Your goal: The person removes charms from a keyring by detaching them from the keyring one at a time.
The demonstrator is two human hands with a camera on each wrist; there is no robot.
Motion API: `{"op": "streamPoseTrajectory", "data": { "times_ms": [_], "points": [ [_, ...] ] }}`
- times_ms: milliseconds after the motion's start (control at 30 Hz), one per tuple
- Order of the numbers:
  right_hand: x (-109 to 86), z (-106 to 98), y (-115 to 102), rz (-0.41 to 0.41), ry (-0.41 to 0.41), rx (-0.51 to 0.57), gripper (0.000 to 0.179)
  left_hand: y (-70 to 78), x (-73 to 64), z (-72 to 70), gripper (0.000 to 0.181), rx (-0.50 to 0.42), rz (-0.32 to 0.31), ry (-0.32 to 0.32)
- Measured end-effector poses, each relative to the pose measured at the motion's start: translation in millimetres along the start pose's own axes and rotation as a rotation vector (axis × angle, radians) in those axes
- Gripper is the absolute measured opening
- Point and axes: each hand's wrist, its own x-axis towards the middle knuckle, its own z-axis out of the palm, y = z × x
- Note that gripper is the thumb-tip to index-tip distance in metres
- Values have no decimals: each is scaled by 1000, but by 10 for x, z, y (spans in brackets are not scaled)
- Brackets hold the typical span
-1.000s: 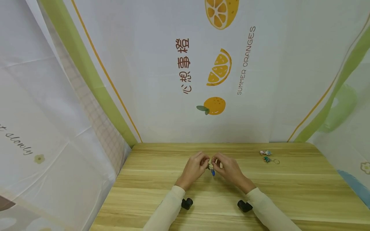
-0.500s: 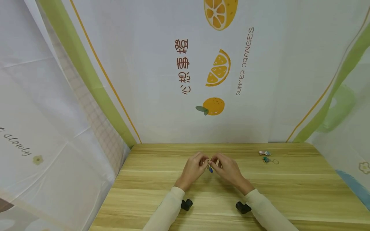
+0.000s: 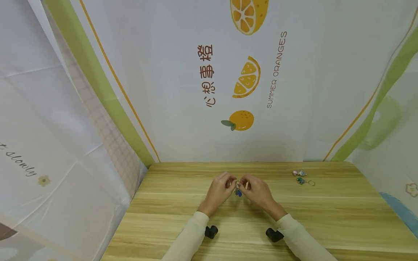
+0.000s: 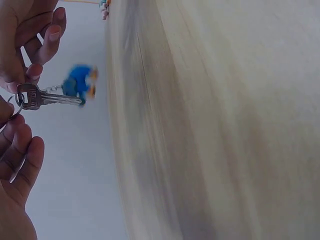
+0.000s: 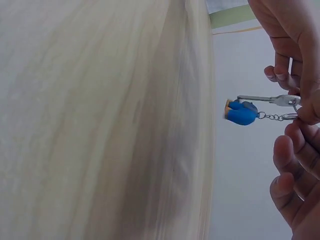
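Note:
My left hand (image 3: 219, 190) and right hand (image 3: 256, 190) meet over the middle of the table, pinching a metal key ring (image 4: 21, 106) between their fingertips. A silver key (image 4: 37, 97) hangs by its head on this ring, blade pointing down. Beside it a short chain (image 5: 272, 116) carries a small blue figurine (image 5: 242, 115) with orange-yellow parts, blurred in the left wrist view. Part of the ring is hidden behind thumb and fingers. In the head view the blue charm (image 3: 239, 194) dangles just below both hands.
Two more keychains lie at the back right of the wooden table (image 3: 183, 174): a pink and pale blue one (image 3: 299, 173) and a green one (image 3: 300, 180) with a ring. Patterned cloth walls (image 3: 176, 108) stand behind and at the sides.
Fingertips closed together half a second ago, then parted slightly. The charm and key turned and swung a little below them. The forearms stayed almost in place.

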Motion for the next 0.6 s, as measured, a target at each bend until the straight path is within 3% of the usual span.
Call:
{"op": "streamPoseTrajectory", "data": {
  "times_ms": [267, 600],
  "points": [
    [0, -16, -7, -12, 1, 17, 14, 9, -5, -15, 5, -8, -8, -52],
    [-6, 1, 30, -58, 29, 16, 17, 40, 6, -2, 5, 0, 4, -57]
  ]
}}
